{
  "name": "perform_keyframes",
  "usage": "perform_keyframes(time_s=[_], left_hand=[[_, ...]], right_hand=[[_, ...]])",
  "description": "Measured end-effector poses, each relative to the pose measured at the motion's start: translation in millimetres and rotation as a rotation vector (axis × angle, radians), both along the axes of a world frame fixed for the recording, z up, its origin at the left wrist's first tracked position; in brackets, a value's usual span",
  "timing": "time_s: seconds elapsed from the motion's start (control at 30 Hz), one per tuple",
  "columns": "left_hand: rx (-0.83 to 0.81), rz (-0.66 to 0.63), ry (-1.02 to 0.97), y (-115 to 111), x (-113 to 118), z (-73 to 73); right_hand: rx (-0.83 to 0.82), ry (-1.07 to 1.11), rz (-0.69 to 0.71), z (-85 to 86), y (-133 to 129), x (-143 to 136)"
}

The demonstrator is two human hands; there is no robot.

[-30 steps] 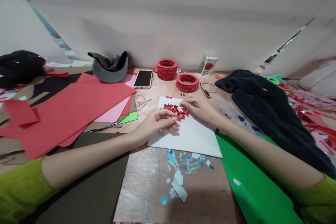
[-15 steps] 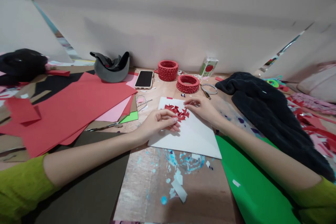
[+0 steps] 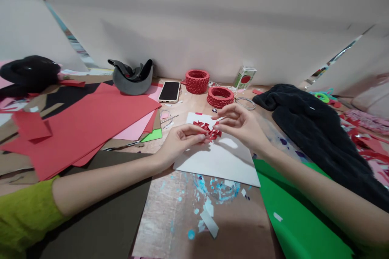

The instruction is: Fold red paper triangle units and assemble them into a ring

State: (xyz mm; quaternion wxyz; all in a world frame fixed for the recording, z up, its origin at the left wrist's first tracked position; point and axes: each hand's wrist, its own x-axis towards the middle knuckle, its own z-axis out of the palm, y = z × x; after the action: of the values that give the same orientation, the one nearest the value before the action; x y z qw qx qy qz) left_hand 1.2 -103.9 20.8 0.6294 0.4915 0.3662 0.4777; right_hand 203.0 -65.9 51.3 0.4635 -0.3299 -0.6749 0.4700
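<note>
Small folded red paper pieces (image 3: pixel 201 125) lie in a cluster on a white board (image 3: pixel 225 166) at the centre. My left hand (image 3: pixel 185 139) is at the left side of the cluster, thumb and fingertips pinched at a red piece. From the right, my right hand (image 3: pixel 240 123) hangs over the cluster with its fingers curved. Its thumb and fingertips are beside a red piece, and what they hold, if anything, is too small to tell.
Two red textured rings (image 3: pixel 197 82), a phone (image 3: pixel 169 91), a grey cap (image 3: pixel 133 77) and a small box (image 3: pixel 244 78) stand behind. Red sheets (image 3: pixel 91 121) spread left. Dark cloth (image 3: pixel 304 117) and a green sheet (image 3: pixel 298 206) lie right.
My right hand has lifted and turned over the cluster, its fingers nearer to my left hand. The left fingertips have closed in slightly. The view has shifted a little.
</note>
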Motion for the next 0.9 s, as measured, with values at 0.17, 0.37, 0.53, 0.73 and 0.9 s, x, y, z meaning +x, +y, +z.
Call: perform_keyframes(time_s=[0.17, 0.37, 0.53, 0.73, 0.9], left_hand=[[0.071, 0.075, 0.045, 0, -2, -0.3], [0.049, 0.061, 0.107, -2, -2, 3.5], [0.045, 0.055, 0.138, 0, -3, 0.4], [0.066, 0.036, 0.197, 0, -3, -3.8], [0.075, 0.005, 0.218, -1, -2, -2.7]], right_hand=[[-0.029, -0.055, 0.053, -0.2, -9, -2], [0.126, -0.026, -0.002, -11.9, -12, -2], [0.291, -0.053, -0.112, -23.4, -21, -7], [0.336, -0.036, -0.070, -32.6, -24, -7], [0.367, -0.072, -0.043, -33.3, -23, -6]])
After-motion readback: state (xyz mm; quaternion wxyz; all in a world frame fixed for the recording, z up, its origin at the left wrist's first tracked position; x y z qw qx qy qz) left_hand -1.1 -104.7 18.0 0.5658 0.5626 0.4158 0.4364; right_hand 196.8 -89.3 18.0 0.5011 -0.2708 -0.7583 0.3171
